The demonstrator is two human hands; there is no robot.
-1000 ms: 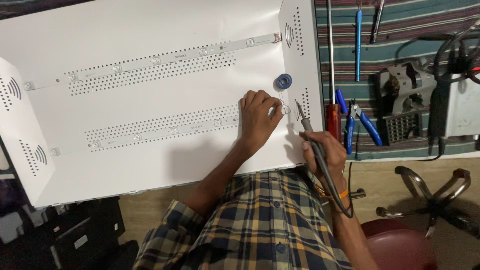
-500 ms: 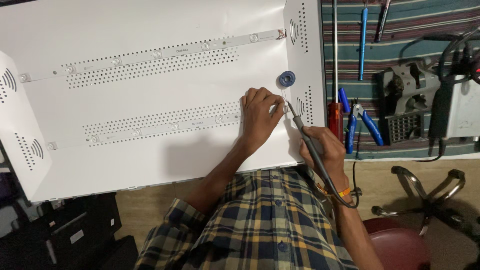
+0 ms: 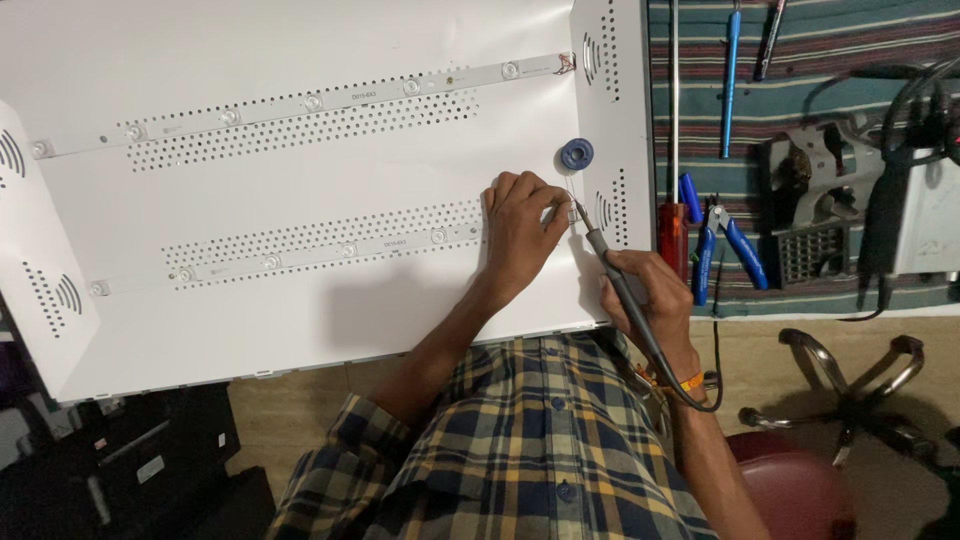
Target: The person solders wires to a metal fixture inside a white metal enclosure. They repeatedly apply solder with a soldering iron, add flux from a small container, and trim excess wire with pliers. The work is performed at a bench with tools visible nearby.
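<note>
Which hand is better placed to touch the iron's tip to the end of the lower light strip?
Right. The right hand already holds the soldering iron, its tip beside the lower light strip end. The left hand is pressing there, probably steadying the strip.

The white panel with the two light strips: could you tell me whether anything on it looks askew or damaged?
Nothing stands out. Both strips lie flat along the white panel; the left hand presses near the lower strip's end, where the right hand holds a soldering iron.

The left hand (image 3: 522, 228) covers the LED strip's (image 3: 300, 255) right end — the soldering iron's (image 3: 620, 290) tip contact is too small to tell.
</note>
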